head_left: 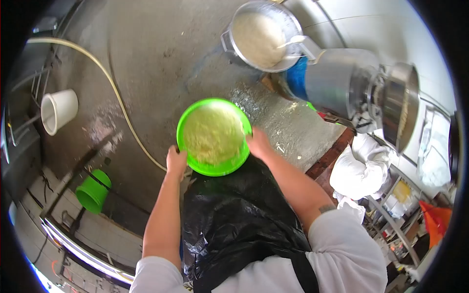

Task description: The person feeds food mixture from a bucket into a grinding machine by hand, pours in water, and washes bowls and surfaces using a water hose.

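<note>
Left hand [176, 161] is grasping the rim of a green basin [215, 170] at its lower left; right hand [259, 144] is clasping the rim on the right side. So: 2 hands, 1 basin, both grips firm around the edge (fingers partly hidden, thumbs side only roughly visible). The basin is sitting in front of the person's body, over the floor [151, 63], and is overlapping the far edge of a black apron [234, 210]. Inside, a pale yellowish mass [213, 133] is covering most of the bottom; can't tell what it is.

Moving outward: a pale hose [115, 85] is curving across the floor on the left, its near end running toward the left hand's area. A white bucket [63, 110] is tilting over at far left, and a green bucket [94, 191] is leaning below it, nearer the person.

Ahead and right, a metal pot [292, 22] is holding a whitish mixture [256, 39]; something white [296, 40] is reaching over its edge (too small to identify). A metal machine [337, 78] is standing just beside the pot, with blue material [296, 80] showing at its near-pot end. White sacks [359, 168] are slumping below the machine, near a cluttered rack [391, 215].
</note>
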Available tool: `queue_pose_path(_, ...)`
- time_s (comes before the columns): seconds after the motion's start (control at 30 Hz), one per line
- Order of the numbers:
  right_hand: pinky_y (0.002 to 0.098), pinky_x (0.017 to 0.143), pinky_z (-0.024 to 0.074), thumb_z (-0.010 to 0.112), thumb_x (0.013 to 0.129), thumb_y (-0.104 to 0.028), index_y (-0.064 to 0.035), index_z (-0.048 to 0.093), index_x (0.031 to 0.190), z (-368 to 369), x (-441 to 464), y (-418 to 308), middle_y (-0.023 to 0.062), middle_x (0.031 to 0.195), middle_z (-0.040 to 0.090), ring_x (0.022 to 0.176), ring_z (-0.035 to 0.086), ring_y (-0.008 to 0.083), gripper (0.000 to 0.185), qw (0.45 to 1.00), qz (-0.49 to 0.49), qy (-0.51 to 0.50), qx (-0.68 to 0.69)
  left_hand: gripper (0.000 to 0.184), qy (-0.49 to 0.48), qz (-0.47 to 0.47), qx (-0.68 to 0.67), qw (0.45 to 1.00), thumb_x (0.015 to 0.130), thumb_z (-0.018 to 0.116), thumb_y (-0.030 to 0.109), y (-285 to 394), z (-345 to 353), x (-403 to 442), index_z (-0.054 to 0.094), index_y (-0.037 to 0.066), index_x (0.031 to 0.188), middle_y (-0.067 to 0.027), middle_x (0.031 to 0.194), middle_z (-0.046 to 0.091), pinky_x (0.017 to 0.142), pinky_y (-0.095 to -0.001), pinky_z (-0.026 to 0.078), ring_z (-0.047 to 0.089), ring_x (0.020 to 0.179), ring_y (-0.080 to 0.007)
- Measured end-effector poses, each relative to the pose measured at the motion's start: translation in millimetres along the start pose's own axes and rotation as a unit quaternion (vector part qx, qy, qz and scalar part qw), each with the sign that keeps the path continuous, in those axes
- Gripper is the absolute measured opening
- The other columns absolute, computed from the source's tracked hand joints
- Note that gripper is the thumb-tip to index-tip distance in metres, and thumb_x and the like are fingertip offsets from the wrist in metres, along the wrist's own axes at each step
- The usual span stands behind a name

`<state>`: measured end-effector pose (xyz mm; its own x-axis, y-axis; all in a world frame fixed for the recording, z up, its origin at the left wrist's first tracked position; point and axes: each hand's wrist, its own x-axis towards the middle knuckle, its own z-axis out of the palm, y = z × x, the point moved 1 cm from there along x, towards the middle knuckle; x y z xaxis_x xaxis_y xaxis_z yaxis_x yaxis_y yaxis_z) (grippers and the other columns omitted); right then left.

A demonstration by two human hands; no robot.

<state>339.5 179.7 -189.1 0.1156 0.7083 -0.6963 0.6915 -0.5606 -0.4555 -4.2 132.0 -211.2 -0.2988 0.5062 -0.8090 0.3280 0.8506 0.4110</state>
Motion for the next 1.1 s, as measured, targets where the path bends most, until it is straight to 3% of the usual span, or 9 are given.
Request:
queue_pose_path(0.07,0.0565,0.088,0.0519,0.062,0.091,-0.018,0.0041,0.069,0.107,-34.9,-65.4,-5.4,0.0331,0.107,0.07,0.104,0.067,0.0506,0.028,1.0,0.026,0.006,0.016,0.036,-0.02,-0.014,-0.003,1.0,0.087,0.064,0.016,47.4,-18.5,-64.3,0.063,-0.005,0.117,-0.0179,0.097,0.07,0.07,-0.0379,0.055,0.068,0.08,-0.0241)
queue_pose_path(0.17,0.0574,0.088,0.051,0.059,0.093,-0.025,0.0045,0.069,0.105,-79.2,-151.0,-3.4,0.0338,0.104,0.069,0.102,0.066,0.053,0.033,0.998,0.03,0.036,0.044,0.031,-0.066,0.029,-0.024,0.997,0.087,0.063,0.01,71.2,-34.9,-132.5,0.063,-0.004,0.115,-0.0117,0.094,0.067,0.061,-0.0352,0.052,0.064,0.075,-0.0182)
queue_pose_path(0.33,0.0573,0.088,0.0508,0.059,0.091,-0.027,0.0034,0.069,0.104,-158.3,-237.3,-0.5,0.0328,0.102,0.069,0.1,0.064,0.054,0.035,0.992,0.05,0.067,0.091,0.044,-0.079,0.128,0.023,0.988,0.085,0.067,0.013,160.6,-46.8,-237.4,0.065,-0.003,0.126,-0.0076,0.09,0.067,0.065,-0.03,0.051,0.062,0.073,-0.0145)
queue_pose_path(0.4,0.0571,0.089,0.0508,0.059,0.091,-0.027,0.0031,0.069,0.104,-183.4,-258.1,2.8,0.0324,0.102,0.069,0.1,0.064,0.0538,0.034,0.987,0.082,0.088,0.109,0.047,-0.095,0.13,-0.059,0.985,0.085,0.068,0.011,196.3,-43.3,-271.1,0.064,-0.002,0.13,-0.0047,0.088,0.066,0.064,-0.0281,0.049,0.059,0.072,-0.0112)
queue_pose_path(0.57,0.0562,0.092,0.0508,0.058,0.09,-0.029,0.0033,0.069,0.104,-270.6,-296.2,-13.3,0.0318,0.105,0.069,0.104,0.064,0.0519,0.037,0.97,-0.001,0.123,0.208,0.045,-0.054,0.232,-0.043,0.97,0.087,0.068,0.009,317.5,-37.1,-364.0,0.065,-0.003,0.13,-0.003,0.088,0.066,0.064,-0.0266,0.048,0.058,0.07,-0.0091)
queue_pose_path(0.77,0.0525,0.086,0.0529,0.06,0.093,-0.033,0.0042,0.069,0.105,-379.0,-292.6,-31.1,0.0307,0.1,0.069,0.096,0.067,0.0479,0.041,0.922,-0.12,0.209,0.302,0.032,0.028,0.453,-0.061,0.889,0.093,0.067,0.006,463.1,-17.5,-475.3,0.069,-0.008,0.122,-0.0042,0.094,0.069,0.071,-0.0276,0.05,0.06,0.079,-0.0108)
queue_pose_path(0.97,0.0447,0.089,0.0532,0.062,0.097,-0.025,0.0015,0.061,0.131,-471.5,-273.7,-44.2,0.0253,0.116,0.07,0.104,0.069,0.0359,0.043,0.855,-0.179,0.259,0.411,0.036,0.064,0.574,-0.001,0.816,0.093,0.074,0.013,584.3,33.1,-539.3,0.069,-0.007,0.122,-0.0022,0.085,0.066,0.065,-0.0269,0.048,0.057,0.073,-0.0081)
queue_pose_path(1.03,0.0393,0.092,0.053,0.061,0.099,-0.018,-0.0021,0.048,0.149,-494.9,-268.3,-44.7,0.0184,0.131,0.066,0.114,0.065,0.0269,0.054,0.775,-0.22,0.175,0.566,0.037,0.071,0.589,-0.004,0.805,0.092,0.077,0.015,614.3,53.5,-523.8,0.069,-0.006,0.122,0.0,0.082,0.064,0.062,-0.0258,0.045,0.055,0.07,-0.0072)
queue_pose_path(1.1,0.0355,0.093,0.0534,0.059,0.1,-0.014,-0.0047,0.041,0.157,-492.1,-230.3,-22.7,0.0146,0.14,0.062,0.119,0.062,0.0222,0.061,0.802,-0.212,0.13,0.543,0.04,0.083,0.593,0.018,0.8,0.091,0.078,0.019,641.9,68.0,-524.7,0.069,-0.005,0.122,-0.0005,0.081,0.063,0.062,-0.0261,0.045,0.055,0.069,-0.0079)
